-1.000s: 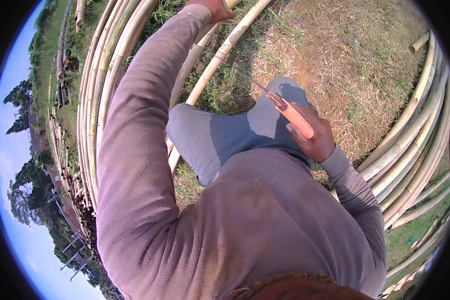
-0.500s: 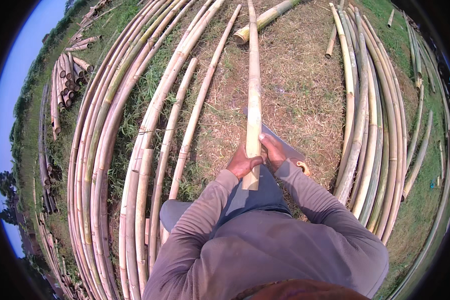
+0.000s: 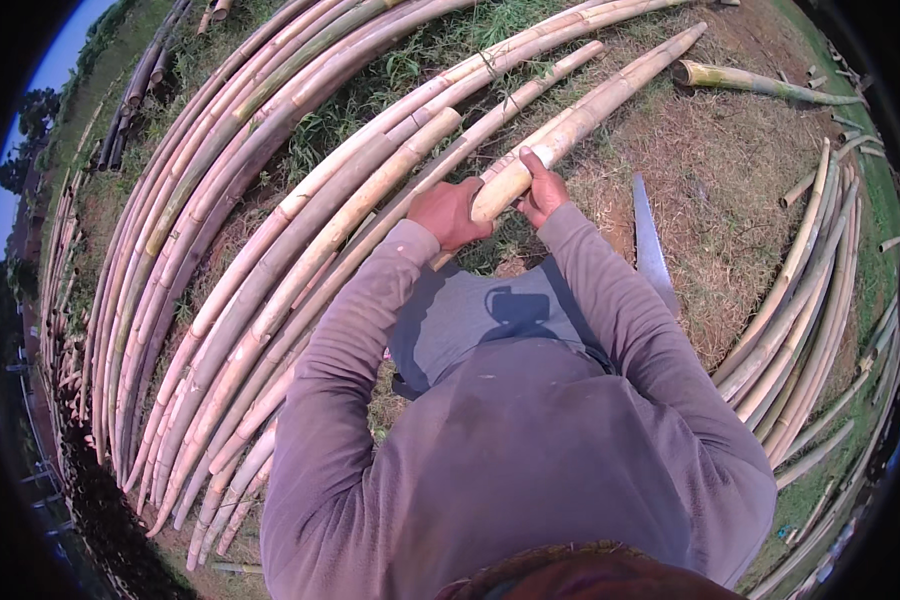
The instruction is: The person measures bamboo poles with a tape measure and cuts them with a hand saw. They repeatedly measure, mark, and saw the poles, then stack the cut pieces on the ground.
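No readable text, label, brand, number or sign anywhere in view.

Bright sunlight, crisp shadow (image 3: 518,312) on trousers (image 3: 432,328), fisheye-bent edges, black corners
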Tool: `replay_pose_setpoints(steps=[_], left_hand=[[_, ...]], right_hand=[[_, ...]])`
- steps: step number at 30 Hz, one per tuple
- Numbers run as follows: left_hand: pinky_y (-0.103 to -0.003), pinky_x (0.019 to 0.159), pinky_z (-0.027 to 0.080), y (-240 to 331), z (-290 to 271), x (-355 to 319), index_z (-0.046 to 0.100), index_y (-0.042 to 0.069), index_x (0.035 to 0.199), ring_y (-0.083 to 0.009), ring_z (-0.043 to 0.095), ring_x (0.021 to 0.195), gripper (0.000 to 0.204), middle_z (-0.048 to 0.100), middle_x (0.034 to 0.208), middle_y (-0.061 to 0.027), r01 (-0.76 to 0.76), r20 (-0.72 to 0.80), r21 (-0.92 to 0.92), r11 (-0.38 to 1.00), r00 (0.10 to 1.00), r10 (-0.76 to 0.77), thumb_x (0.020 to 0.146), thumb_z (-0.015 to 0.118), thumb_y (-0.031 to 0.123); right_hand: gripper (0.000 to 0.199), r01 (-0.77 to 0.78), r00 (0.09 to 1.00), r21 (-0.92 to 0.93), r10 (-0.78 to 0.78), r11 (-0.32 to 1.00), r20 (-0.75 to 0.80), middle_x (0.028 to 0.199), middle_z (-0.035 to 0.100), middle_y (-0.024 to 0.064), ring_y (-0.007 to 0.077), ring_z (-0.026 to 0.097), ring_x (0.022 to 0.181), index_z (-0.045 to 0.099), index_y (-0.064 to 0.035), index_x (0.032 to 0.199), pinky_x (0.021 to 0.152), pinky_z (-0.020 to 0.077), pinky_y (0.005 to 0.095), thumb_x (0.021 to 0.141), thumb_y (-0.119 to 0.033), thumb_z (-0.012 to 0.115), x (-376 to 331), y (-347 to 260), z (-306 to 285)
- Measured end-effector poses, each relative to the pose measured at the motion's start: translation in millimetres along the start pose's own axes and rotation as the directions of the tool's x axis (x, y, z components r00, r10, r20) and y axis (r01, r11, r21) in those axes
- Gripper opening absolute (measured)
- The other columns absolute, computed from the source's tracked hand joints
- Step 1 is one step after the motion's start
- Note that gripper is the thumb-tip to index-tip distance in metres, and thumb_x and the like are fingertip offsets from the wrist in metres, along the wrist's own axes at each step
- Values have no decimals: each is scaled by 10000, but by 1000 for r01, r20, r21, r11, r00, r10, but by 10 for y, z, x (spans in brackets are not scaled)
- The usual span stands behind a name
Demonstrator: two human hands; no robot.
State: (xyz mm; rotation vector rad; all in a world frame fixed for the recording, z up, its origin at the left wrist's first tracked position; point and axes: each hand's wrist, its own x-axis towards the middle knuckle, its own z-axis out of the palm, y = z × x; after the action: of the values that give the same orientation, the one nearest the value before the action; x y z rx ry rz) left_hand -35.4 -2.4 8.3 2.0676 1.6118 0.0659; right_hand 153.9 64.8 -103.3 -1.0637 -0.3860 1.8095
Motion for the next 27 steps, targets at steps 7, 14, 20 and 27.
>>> replay_pose_setpoints(steps=[7,14,20,27], left_hand=[[-503,1032,460,-2032,167,-1346,550,143,1402,-365,582,1227,834,626,1318,-168,484,-589,-60,873,689,-422,735,833,555],[-525,1030,462,-3147,547,-2087,517,102,1238,-353,626,1219,660,643,1293,-174,715,-105,87,693,699,-708,737,868,347],[-474,801,469,-2081,189,-1709,525,93,1074,-337,672,963,479,652,1021,-131,444,-506,327,834,828,-242,704,811,196],[-469,1055,394,-131,-207,-1262,417,40,1470,-372,521,1265,997,526,1399,-180,-66,-515,107,992,850,112,653,915,324]], right_hand=[[735,149,839,-919,-538,365,-78,1175,692,243,283,699,1007,571,110,1311,897,551,378,870,-438,783,585,204,-586],[445,269,929,-926,-324,266,177,1031,720,140,189,680,920,643,71,1228,864,548,314,935,-247,746,28,873,-695],[560,374,911,-589,-166,717,377,1136,706,155,214,679,1031,607,89,1272,888,552,359,920,-317,766,-938,1174,562],[686,99,994,95,-102,991,26,1188,648,147,257,654,1089,525,23,1327,969,536,450,829,-322,849,-504,202,1011]])
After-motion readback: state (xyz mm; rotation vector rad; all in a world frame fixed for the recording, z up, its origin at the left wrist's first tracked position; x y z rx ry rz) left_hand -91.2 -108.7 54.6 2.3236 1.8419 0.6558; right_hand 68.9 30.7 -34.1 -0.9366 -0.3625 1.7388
